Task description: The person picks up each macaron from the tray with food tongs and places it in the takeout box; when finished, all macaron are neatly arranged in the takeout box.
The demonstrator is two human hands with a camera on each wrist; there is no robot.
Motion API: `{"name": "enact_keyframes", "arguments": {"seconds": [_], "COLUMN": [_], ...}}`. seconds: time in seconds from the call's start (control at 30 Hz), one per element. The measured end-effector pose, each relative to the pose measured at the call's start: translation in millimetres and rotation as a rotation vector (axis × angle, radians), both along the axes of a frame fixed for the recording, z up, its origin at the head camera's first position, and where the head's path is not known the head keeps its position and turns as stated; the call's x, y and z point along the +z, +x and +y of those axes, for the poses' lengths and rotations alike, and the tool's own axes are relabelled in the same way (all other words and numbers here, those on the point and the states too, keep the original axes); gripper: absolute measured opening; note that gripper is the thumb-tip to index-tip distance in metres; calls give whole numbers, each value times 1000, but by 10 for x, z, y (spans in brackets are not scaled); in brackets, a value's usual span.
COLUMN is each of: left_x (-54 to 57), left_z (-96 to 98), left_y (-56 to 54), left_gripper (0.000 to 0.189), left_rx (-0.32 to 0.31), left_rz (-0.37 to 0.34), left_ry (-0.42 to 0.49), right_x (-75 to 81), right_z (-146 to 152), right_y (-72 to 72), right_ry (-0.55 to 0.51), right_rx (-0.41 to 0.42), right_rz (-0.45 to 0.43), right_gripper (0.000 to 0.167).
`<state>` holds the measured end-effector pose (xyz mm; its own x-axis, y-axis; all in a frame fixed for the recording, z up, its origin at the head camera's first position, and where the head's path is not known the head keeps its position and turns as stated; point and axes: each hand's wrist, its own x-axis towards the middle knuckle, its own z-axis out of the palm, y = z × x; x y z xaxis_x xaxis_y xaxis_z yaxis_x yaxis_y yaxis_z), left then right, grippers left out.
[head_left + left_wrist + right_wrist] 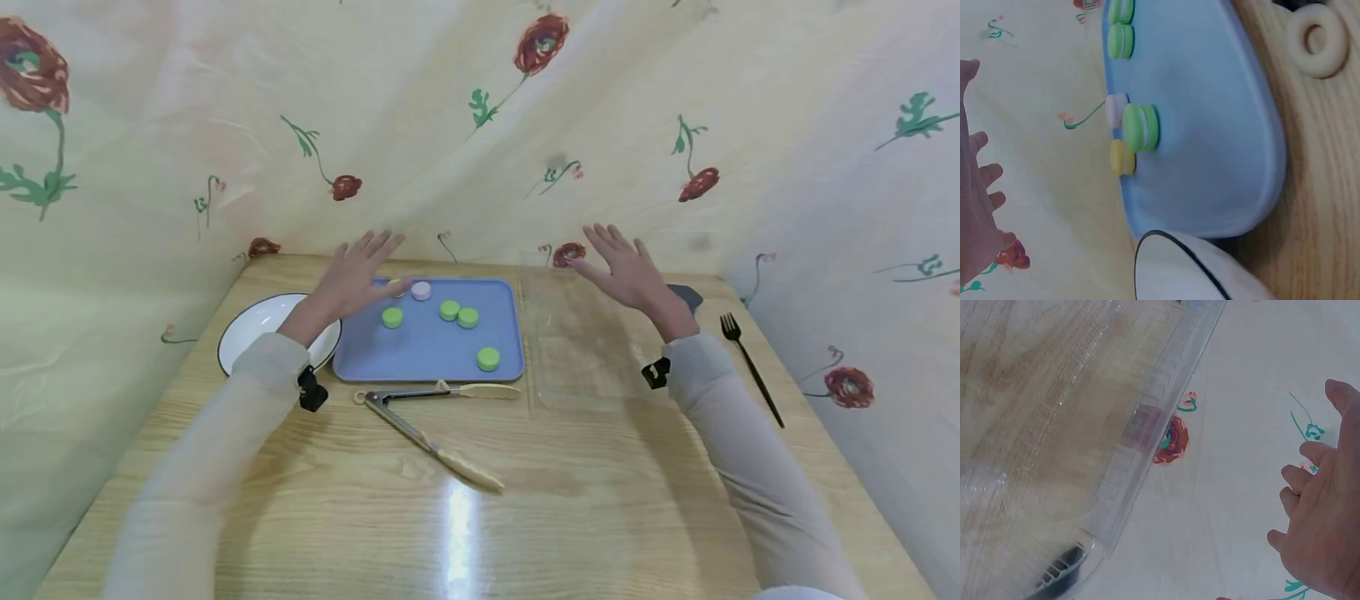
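My left hand is held out with fingers spread, over the left end of a blue tray. On that tray lie several green macarons, a pale lilac macaron and a yellow macaron. A white bowl with a dark rim sits below my left wrist. My right hand, fingers likewise straight and spread, is raised over the far right of a clear plastic container. Neither hand holds anything. Spread-out tongs with cream-coloured grips lie in front of the tray.
A black fork lies along the table's right side. Behind my right wrist a dark grey object is partly hidden. Flower-patterned cloth hangs at the back and sides of the wooden table.
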<state>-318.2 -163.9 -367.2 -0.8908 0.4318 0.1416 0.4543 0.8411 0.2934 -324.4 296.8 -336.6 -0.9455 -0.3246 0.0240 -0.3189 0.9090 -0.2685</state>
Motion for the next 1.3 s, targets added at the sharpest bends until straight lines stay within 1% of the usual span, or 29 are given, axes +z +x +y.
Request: {"name": "enact_keyframes", "arguments": {"seconds": [0.07, 0.2, 0.3, 0.4, 0.5, 0.6, 0.67, 0.83, 0.9, 0.97, 1.07, 1.2, 1.3], "left_x": [-39, -100, -151, -210, -275, -341, -381, -457, -479, -497, -547, -612, -637], "left_z": [24, 75, 104, 120, 138, 159, 173, 199, 204, 217, 251, 327, 392], "left_y": [32, 116, 203, 297, 389, 466, 519, 672, 732, 782, 830, 852, 858], "left_gripper": [88, 93, 100, 105, 110, 113, 113, 113, 114, 114, 118, 122, 123], "left_rx": [-39, -100, -141, -184, -228, -279, -309, -351, -367, -391, -437, -491, -522], "left_rz": [-18, -67, -129, -194, -215, -198, -198, -222, -222, -214, -187, -156, -141], "left_ry": [54, 157, 229, 277, 281, 272, 272, 252, 254, 262, 253, 215, 194], "right_x": [17, 97, 152, 200, 229, 233, 221, 133, 81, 25, -72, -187, -262], "right_z": [37, 112, 198, 303, 437, 603, 725, 1007, 1096, 1184, 1313, 1470, 1553], "right_y": [23, 79, 129, 191, 262, 328, 378, 507, 542, 568, 584, 625, 660], "right_ry": [-13, -83, -164, -230, -282, -324, -352, -377, -421, -487, -567, -598, -625], "right_rx": [8, 20, 10, -13, -24, -28, -41, -96, -102, -107, -124, -177, -204], "right_rz": [5, 14, -1, -12, -30, -61, -94, -169, -213, -258, -329, -421, -484], "right_gripper": [83, 77, 73, 70, 67, 65, 63, 59, 58, 57, 57, 59, 60]}}
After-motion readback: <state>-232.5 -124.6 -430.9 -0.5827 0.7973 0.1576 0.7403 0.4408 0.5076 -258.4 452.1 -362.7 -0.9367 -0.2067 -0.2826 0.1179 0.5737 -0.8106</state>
